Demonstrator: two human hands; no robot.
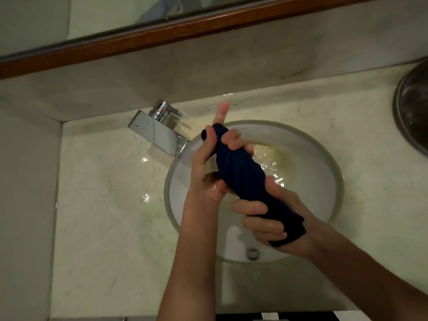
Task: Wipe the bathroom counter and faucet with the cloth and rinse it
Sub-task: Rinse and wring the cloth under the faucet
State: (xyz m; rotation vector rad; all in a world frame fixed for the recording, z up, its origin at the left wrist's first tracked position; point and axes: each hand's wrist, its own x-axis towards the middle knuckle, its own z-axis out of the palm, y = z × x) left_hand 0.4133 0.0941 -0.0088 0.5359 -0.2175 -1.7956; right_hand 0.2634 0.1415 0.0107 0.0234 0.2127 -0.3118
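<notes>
- Nearest the camera, the right hand [266, 218] comes in from the counter's front edge, its fingers curled tight round the lower end of the cloth [240, 174].
- That cloth is dark blue, twisted into a thick rope, and it hangs in the air over the sink [333, 172], slanting from the near right up toward the back left.
- The left hand [215, 156] clamps the upper end, thumb along one side and fingers wrapped over the other, with one finger sticking straight out toward the back wall.
- This reads as the wringing step at the close of the rinse: both hands twist against each other, and water lies rippled in the basin below.
- No stream is seen from the faucet [159, 130], which stands at the back left of the counter [97, 193], just beside the sink's rim.
- The next move likely calls for a firmer counter-twist held over the bowl, so drips land inside and not on the stone.
- Wet patches already shine on the counter left of the sink.
- Room is fair: open counter lies to the left, the wall closes the back, and a round metal dish [414, 112] sits at the far right edge.
- The faucet's square spout is the nearest hard edge to the left hand.
</notes>
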